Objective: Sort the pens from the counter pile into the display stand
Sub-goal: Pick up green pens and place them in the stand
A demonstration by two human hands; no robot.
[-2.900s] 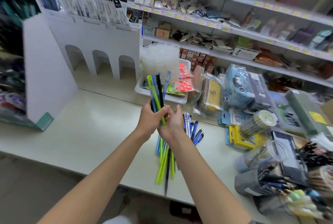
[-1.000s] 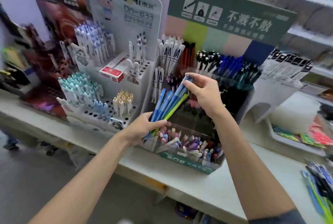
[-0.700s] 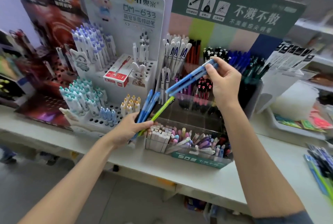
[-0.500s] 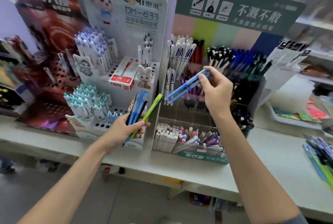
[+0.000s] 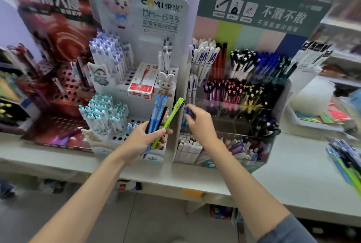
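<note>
My left hand (image 5: 142, 141) grips a small bunch of pens (image 5: 156, 117): two blue ones, a black one and a lime green one, tips pointing up. My right hand (image 5: 201, 125) pinches the tops of two blue pens (image 5: 186, 117), which stand upright in the left compartment of the clear tiered display stand (image 5: 273, 145), just behind the white boxes in its front row. The stand carries a green header card and holds several rows of pens. The counter pile of blue, black and green pens (image 5: 347, 162) lies at the far right edge.
A white rabbit-themed pen stand (image 5: 136, 78) with a red box stands directly left of the clear stand. A dark red perforated stand (image 5: 58, 86) is farther left. A white tray (image 5: 316, 123) sits at the right on the pale counter (image 5: 293, 184).
My right hand has come down and left with the blue pens, from above the stand into its left compartment. My left hand has stayed close by with its bunch.
</note>
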